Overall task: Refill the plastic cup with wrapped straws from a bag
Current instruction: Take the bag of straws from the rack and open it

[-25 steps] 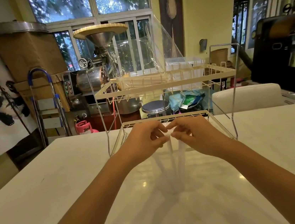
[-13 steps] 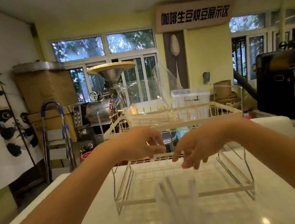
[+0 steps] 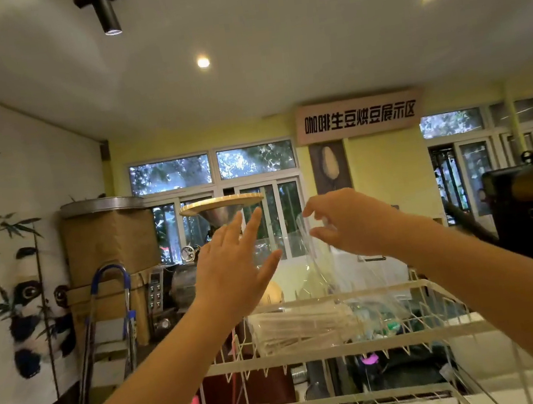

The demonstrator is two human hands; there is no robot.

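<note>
Here, both hands are raised above the rack (image 3: 343, 350). The left hand (image 3: 230, 270) is held open, fingers spread and straight, touching nothing. The right hand (image 3: 351, 221) is positioned at the upper edge of the clear bag (image 3: 327, 271), fingers loosely curled; whether the edge is pinched cannot be told. The bag stands up from the top shelf, where the wrapped straws (image 3: 304, 328) are stacked inside it.

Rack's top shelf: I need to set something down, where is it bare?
Bare wire at the right end of the top shelf, between the straw bag and the right rail. Left and middle are crowded by the bag.
</note>
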